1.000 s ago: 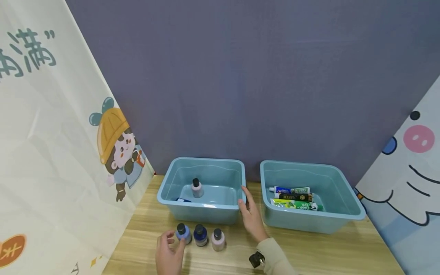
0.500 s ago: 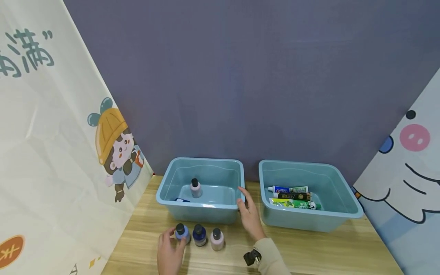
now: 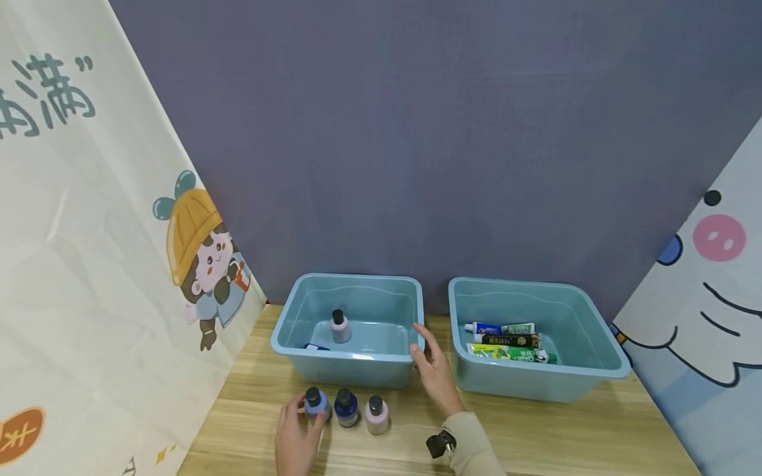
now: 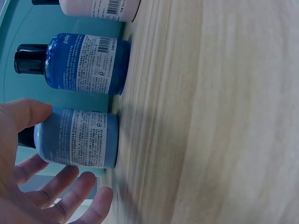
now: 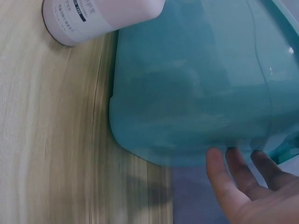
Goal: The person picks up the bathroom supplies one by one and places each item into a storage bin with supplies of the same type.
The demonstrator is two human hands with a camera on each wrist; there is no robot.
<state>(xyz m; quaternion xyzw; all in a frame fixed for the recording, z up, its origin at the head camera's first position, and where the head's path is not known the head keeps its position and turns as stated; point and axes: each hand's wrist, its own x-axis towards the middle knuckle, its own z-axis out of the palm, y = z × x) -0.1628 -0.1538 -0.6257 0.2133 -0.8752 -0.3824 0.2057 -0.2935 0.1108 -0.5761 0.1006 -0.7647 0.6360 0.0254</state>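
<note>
At left, on the wooden table [image 3: 244,410]: left hand [image 3: 296,437], thumb and forefinger grasping a light blue bottle [image 3: 317,407] near its shoulder, other fingers loosely spread. Over the last second, a slight closing-in round this bottle, with no visible shift from its upright place. Probably a grip newly settled, lifting not yet begun. Behind, inside the left tub [image 3: 357,372]: a dark blue object [image 3: 316,346] mostly hidden by the rim, too little visible to identify, then a standing pink bottle [image 3: 340,329]. Back in front: a dark blue bottle [image 3: 346,408], then a front pink bottle [image 3: 376,418], both upright, untouched. Next, at the tub's right end: right hand [image 3: 437,377], unmoved, loose fingers touching it, no clear grip. Farthest right: right tub [image 3: 530,385], toothpaste tubes [image 3: 506,353] inside.
</note>
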